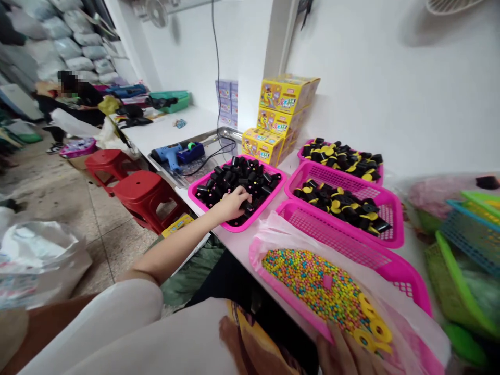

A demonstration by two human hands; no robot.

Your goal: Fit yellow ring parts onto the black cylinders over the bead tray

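Observation:
My left hand (232, 204) reaches into a pink plastic tray (265, 205), its fingers curled onto a heap of black cylinders (238, 179). Black cylinders with yellow caps fill two more pink trays (344, 172) (385, 219) farther right. At the bottom, my right hand (344, 354) is blurred and partly cut off by the frame. It lies close to several yellow rings (371, 325). These rest at the edge of a heap of multicoloured candy beads (312, 286), which sits on a plastic bag in another pink tray (312, 229).
Stacked yellow boxes (281, 112) stand on the white table (175, 130) beside a metal tray (164, 164) holding a blue glue gun (166, 155). Green and blue baskets (464, 250) crowd the right. Red stools (142, 195) stand on the tiled floor. A person (74, 94) sits far left.

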